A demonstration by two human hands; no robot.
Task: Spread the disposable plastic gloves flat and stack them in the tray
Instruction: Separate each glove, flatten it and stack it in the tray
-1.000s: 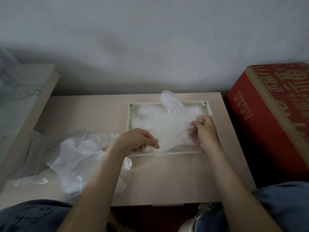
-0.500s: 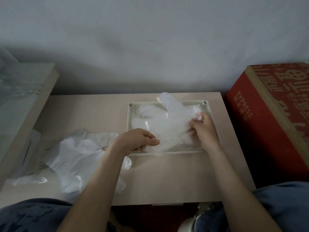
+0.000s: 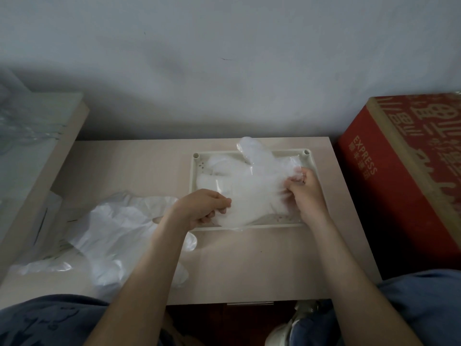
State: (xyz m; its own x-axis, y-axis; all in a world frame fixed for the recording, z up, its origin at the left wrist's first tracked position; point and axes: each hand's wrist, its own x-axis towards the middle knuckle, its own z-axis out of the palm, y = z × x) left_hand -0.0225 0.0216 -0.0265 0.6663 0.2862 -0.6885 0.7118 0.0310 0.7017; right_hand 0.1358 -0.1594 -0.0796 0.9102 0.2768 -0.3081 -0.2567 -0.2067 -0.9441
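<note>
A clear plastic glove [image 3: 252, 186] lies over the cream tray [image 3: 193, 176] on the small table, one glove finger sticking out past the tray's far rim. My left hand [image 3: 203, 207] pinches the glove's near left edge at the tray's front left. My right hand [image 3: 305, 191] pinches the glove's right edge near the tray's right wall. More glove plastic lies under it in the tray. A loose pile of clear gloves [image 3: 117, 228] rests on the table to the left, partly under my left forearm.
The light wooden table [image 3: 249, 265] ends at a wall behind. A red cardboard box [image 3: 399, 176] stands close on the right. A raised ledge with clear plastic [image 3: 30, 136] runs along the left. My knees are below the table's front edge.
The glove has been pulled wider and flatter across the tray. My right hand moved slightly right and away from me with its edge; the raised glove finger has settled lower.
</note>
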